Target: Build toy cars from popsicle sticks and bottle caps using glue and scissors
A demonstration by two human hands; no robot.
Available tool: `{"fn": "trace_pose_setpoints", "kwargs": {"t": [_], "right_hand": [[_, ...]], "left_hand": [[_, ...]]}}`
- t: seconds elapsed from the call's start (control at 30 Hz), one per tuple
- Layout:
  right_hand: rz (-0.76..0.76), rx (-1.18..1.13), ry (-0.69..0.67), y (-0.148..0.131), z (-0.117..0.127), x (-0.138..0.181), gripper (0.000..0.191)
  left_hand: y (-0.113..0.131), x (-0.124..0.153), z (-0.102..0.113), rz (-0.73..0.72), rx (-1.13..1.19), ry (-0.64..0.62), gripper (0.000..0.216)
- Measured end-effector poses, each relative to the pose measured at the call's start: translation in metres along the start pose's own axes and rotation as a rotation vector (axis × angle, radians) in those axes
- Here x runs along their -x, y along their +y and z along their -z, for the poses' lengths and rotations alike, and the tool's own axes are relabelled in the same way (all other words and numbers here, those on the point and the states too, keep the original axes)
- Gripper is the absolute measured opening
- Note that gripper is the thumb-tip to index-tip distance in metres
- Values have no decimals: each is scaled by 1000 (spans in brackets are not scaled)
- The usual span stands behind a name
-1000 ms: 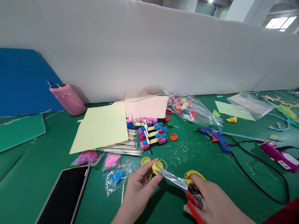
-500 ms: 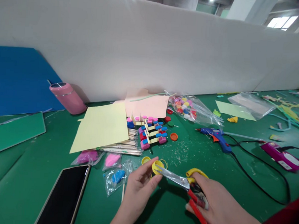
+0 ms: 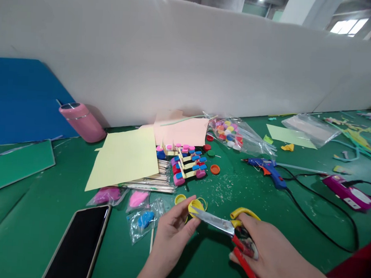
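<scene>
My left hand (image 3: pixel 175 235) pinches a yellow bottle cap (image 3: pixel 193 206) between thumb and fingers, its hollow side turned toward the blades. In my right hand (image 3: pixel 266 249) are scissors (image 3: pixel 215 220) with one yellow and one red handle. Their blade tips reach to the cap's rim and into its opening. Just behind the held cap lies another yellow cap (image 3: pixel 179 198), and a thin yellow ring (image 3: pixel 203 202) shows beside it, partly hidden. An orange cap (image 3: pixel 215 169) rests farther back on the green table.
Small stick-and-cap models (image 3: pixel 190 164) stand mid-table, near a bag of colored caps (image 3: pixel 228 131). A blue glue gun (image 3: pixel 265 167) with a black cord lies right. Left are a phone (image 3: pixel 77 243), yellow paper (image 3: pixel 124 158), clay packets (image 3: pixel 144 218) and a pink tumbler (image 3: pixel 82 122).
The scissor blades look more closed, with the tips at the cap's opening. The cap is turned slightly in my left hand. Both hands stay in nearly the same place.
</scene>
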State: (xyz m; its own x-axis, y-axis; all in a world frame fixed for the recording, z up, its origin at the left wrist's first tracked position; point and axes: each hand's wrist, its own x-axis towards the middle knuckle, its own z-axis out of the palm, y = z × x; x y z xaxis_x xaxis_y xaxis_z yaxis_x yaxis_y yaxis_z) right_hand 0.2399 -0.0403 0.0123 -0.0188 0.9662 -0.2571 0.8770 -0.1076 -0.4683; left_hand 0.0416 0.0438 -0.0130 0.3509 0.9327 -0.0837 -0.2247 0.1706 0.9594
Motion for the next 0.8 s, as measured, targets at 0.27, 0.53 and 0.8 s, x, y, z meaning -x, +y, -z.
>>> {"fn": "trace_pose_setpoints", "kwargs": {"t": [0.27,0.53,0.8], "right_hand": [[-14,54,5,2,3,1,35],[-14,92,-1,3,4,-3,35],[17,106,0,8,2,-5,33]], "left_hand": [[-1,-1,4,-20,1,25,33],[-3,-2,3,-31,-47,34,33],[-3,-1,4,-4,-48,48,33]]}}
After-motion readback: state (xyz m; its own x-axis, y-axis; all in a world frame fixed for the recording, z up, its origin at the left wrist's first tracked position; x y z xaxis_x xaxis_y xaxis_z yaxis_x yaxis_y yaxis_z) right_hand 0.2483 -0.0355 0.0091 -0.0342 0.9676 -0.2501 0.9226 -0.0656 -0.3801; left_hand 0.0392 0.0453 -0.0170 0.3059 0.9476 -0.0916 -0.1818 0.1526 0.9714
